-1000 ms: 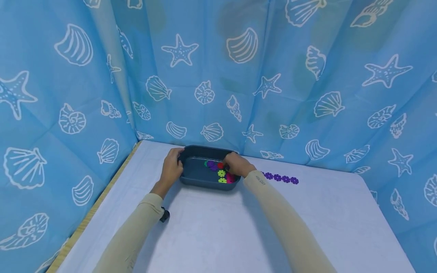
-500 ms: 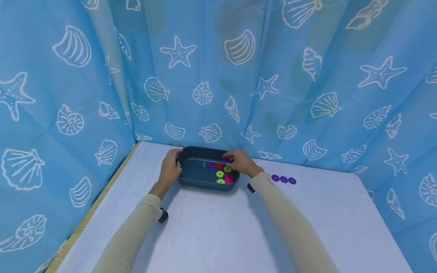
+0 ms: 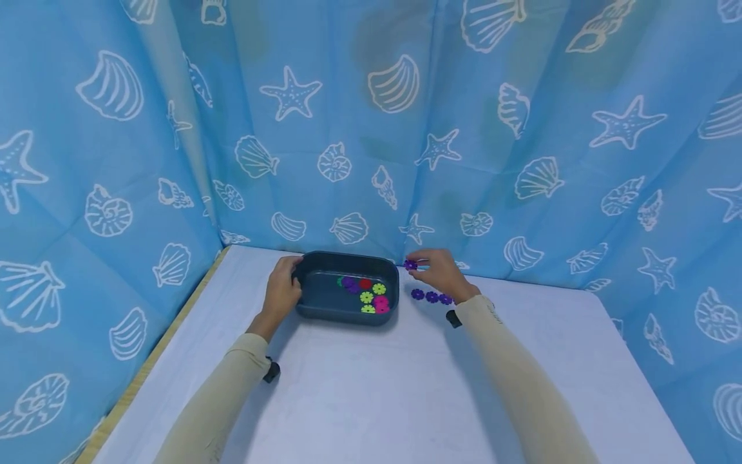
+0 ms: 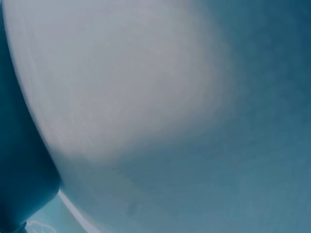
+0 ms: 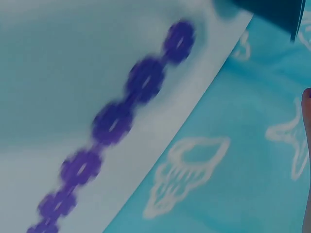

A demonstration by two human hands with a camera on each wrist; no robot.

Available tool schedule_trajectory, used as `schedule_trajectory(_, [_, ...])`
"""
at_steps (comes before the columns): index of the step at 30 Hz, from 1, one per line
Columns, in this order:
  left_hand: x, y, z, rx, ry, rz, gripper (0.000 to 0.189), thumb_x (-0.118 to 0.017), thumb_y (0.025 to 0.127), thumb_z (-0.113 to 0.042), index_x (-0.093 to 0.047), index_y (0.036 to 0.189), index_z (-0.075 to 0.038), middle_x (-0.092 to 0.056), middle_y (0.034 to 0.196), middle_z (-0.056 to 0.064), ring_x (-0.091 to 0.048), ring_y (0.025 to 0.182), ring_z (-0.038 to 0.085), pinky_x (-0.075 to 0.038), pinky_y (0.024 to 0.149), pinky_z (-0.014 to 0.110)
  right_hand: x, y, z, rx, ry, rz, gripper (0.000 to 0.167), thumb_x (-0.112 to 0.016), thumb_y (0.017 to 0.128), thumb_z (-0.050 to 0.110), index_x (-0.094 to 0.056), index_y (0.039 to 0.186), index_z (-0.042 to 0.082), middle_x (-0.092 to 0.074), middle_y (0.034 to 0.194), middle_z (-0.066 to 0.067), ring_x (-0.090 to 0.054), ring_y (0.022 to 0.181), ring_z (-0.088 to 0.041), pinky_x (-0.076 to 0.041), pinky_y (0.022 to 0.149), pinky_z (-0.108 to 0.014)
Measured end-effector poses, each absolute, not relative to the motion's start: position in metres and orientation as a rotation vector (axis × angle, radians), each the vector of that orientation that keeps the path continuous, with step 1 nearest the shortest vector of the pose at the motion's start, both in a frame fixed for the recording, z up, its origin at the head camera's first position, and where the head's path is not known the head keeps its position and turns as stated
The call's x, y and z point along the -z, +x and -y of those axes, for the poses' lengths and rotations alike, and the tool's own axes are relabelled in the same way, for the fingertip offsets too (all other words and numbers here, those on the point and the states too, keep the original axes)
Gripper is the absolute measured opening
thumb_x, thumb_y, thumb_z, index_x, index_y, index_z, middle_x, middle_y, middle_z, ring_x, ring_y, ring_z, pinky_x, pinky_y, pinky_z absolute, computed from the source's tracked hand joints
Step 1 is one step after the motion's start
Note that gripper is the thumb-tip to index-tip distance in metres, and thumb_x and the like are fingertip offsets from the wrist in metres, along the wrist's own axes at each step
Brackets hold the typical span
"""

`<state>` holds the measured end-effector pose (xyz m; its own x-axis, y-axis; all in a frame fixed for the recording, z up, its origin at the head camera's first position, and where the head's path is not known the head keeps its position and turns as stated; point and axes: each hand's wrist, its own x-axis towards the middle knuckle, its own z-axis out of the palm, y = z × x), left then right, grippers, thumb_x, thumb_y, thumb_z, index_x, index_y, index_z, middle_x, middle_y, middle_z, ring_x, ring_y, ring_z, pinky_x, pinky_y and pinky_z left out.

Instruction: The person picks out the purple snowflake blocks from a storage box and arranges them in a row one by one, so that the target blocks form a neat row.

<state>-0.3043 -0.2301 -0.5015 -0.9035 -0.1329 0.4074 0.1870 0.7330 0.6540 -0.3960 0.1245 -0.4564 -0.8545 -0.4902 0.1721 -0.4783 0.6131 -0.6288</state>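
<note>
My left hand (image 3: pixel 281 293) grips the left rim of a dark, deep rectangular tray (image 3: pixel 319 295). Just outside the tray's right end, my right hand (image 3: pixel 445 276) pinches a purple flower-shaped disc (image 3: pixel 410 265) between thumb and fingers, raised above the table. Below that hand lies a row of purple interlocking flower discs (image 3: pixel 431 297), linked end to end; its right part is hidden behind the wrist. The right wrist view shows several of these linked discs (image 5: pixel 112 122), blurred. Loose discs in the tray include yellow-green (image 3: pixel 366 297), pink (image 3: pixel 380 301), red (image 3: pixel 364 283) and purple (image 3: pixel 350 284).
A white-covered table (image 3: pixel 359 386) has a wooden edge (image 3: pixel 156 351) along its left side. Blue curtain (image 3: pixel 348 129) with white shell and starfish prints hangs behind and at the sides. The left wrist view is mostly blurred tabletop (image 4: pixel 121 73), with a dark wall at its left.
My right hand has come up out of the tray and moved right, carrying a purple disc over the row. The left hand stays on the tray's rim. The head view has shifted slightly.
</note>
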Motion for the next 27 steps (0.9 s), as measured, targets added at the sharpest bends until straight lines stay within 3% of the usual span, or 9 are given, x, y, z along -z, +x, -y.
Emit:
schedule_trajectory(11, [0.503,-0.304,0.229,0.993,-0.051,2.480,0.049,-0.053,0.083,0.019,-0.051,0.130,0.005,-0.051,0.129,0.020,-0.052,0.122,0.034,-0.047,0.106,0.040,0.458,-0.389,-0.203,1.049,-0.525,-2.860,0.034,-0.071,0.089,0.017,-0.067,0.123,0.010,-0.060,0.129,-0.011,-0.058,0.118,-0.034,-0.054,0.095,-0.049])
schedule_trajectory(21, [0.500,-0.304,0.229,1.016,-0.025,2.505,0.049,-0.051,0.085,0.018,-0.050,0.132,0.004,-0.050,0.131,0.019,-0.051,0.125,0.033,-0.046,0.107,0.040,0.477,-0.380,-0.272,0.945,-0.353,-2.927,0.035,-0.070,0.089,0.013,-0.066,0.122,0.004,-0.060,0.127,-0.018,-0.057,0.117,-0.040,-0.054,0.093,-0.052])
schedule_trajectory(27, [0.501,-0.304,0.229,1.015,-0.025,2.513,0.048,-0.051,0.087,0.017,-0.049,0.133,0.004,-0.049,0.132,0.019,-0.050,0.126,0.032,-0.045,0.108,0.039,0.491,-0.371,-0.301,0.886,-0.298,-2.933,0.036,-0.071,0.088,0.012,-0.066,0.123,0.002,-0.059,0.127,-0.021,-0.054,0.118,-0.044,-0.048,0.098,-0.056])
